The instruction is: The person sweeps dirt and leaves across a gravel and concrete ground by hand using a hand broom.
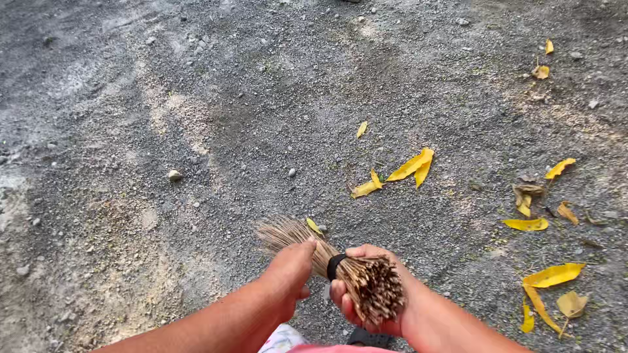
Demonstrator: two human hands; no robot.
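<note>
A bundle broom of thin brown sticks (288, 234), bound by a black band (335, 265), points down and to the left toward the gravel ground (248, 117). My right hand (366, 287) is wrapped around the bundle near its cut end, just behind the band. My left hand (291, 268) closes over the sticks in front of the band. The bristle tips fan out just above or on the ground beside a small yellow leaf (314, 226).
Yellow fallen leaves lie scattered: a pair in the middle (412, 167), more at the right (553, 274) and far right top (541, 70). Small stones (174, 174) dot the grey gravel. A dark sandal (366, 338) shows at the bottom edge.
</note>
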